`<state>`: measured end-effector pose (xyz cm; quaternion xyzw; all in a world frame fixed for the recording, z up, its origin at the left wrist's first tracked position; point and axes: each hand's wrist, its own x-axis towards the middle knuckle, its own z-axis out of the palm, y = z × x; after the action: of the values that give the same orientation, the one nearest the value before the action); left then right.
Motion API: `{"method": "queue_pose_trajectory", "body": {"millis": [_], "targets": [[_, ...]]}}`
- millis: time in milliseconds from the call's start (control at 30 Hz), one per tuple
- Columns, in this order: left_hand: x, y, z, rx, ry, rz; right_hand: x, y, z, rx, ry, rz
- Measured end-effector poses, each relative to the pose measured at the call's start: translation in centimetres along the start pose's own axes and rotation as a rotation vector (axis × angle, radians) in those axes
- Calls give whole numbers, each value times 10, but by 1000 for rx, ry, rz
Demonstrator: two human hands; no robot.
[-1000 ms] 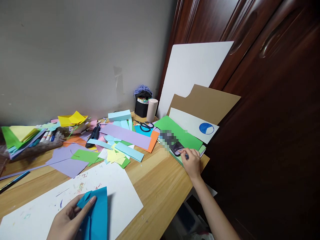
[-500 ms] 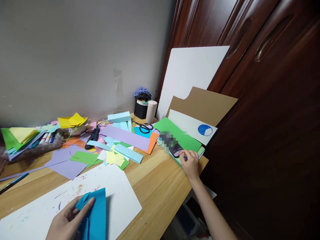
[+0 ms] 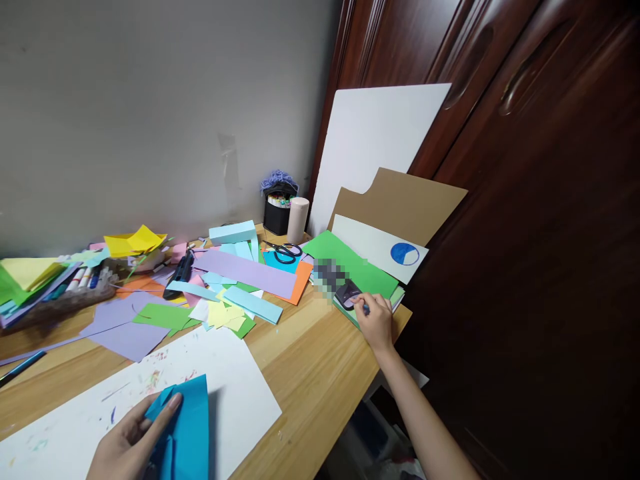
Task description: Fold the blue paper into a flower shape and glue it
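My left hand (image 3: 131,443) rests at the bottom left on a folded blue paper (image 3: 186,430), fingers laid over its upper edge and pinching it. That paper lies on a large white sheet (image 3: 235,380) marked with colour smudges. My right hand (image 3: 375,319) reaches to the desk's right edge. Its curled fingers touch a small dark device (image 3: 347,293) lying on a green sheet (image 3: 357,267), and a small blue thing shows between the fingertips.
Coloured paper scraps (image 3: 220,287) cover the wooden desk (image 3: 320,360). Scissors (image 3: 285,252), a black pen pot (image 3: 277,212) and a pale cylinder (image 3: 297,220) stand at the back. White board (image 3: 373,140) and brown card (image 3: 405,203) lean on the dark wardrobe (image 3: 525,233). Markers (image 3: 85,279) lie left.
The view has drifted slightly, shifting everything a little left. Both hands stay where they were on the blue paper and the dark device.
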<state>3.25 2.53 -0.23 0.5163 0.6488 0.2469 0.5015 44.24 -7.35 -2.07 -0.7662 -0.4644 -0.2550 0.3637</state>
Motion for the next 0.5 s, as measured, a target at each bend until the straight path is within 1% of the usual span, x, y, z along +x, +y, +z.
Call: {"method": "queue_pose_trajectory", "body": {"millis": [300, 500], "targets": [[-1, 7, 3, -14, 1, 7, 0, 2, 2, -8, -5, -3], [-2, 6, 3, 19, 13, 12, -1, 3, 2, -6, -3, 1]]}}
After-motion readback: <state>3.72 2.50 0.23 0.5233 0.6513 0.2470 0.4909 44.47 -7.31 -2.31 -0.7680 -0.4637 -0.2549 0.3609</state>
